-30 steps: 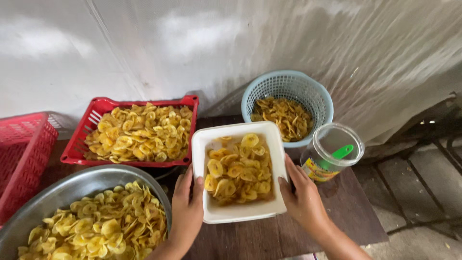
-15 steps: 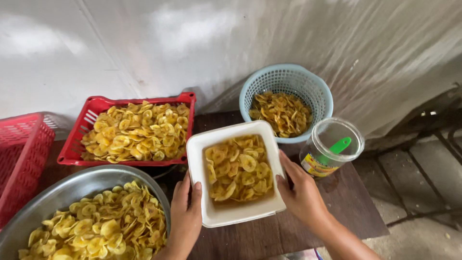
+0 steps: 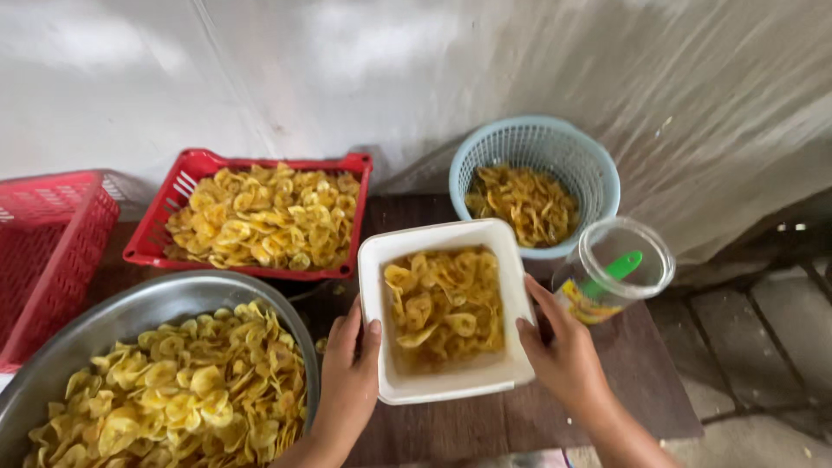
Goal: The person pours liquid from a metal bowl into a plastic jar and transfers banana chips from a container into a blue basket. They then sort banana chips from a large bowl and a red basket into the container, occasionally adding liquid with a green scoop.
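1. Two hands in view, both clasped on one white square container [image 3: 446, 394]: left hand [image 3: 348, 381] flat against its left wall, thumb on the rim; right hand [image 3: 563, 351] gripping its right wall.
2. One white container only, held just over the front edge of the dark wooden table [image 3: 633, 381], filled with a layer of yellow banana chips [image 3: 444, 305].
3. Five chip-filled vessels counted in all, the white one included.
4. One large metal bowl [image 3: 130, 303] at the front left corner, heaped with chips, just beside the left hand.
5. One red rectangular basket [image 3: 251, 160] toward the back edge, left of centre, piled with chips.
6. One round pale blue basket [image 3: 537, 143] at the back right, holding a darker batch.
7. One clear round jar [image 3: 620, 269] near the right edge, just beside the right hand, with one green scoop [image 3: 611, 273] inside.
8. One further red crate [image 3: 48, 243] at the far left edge, contents not seen.
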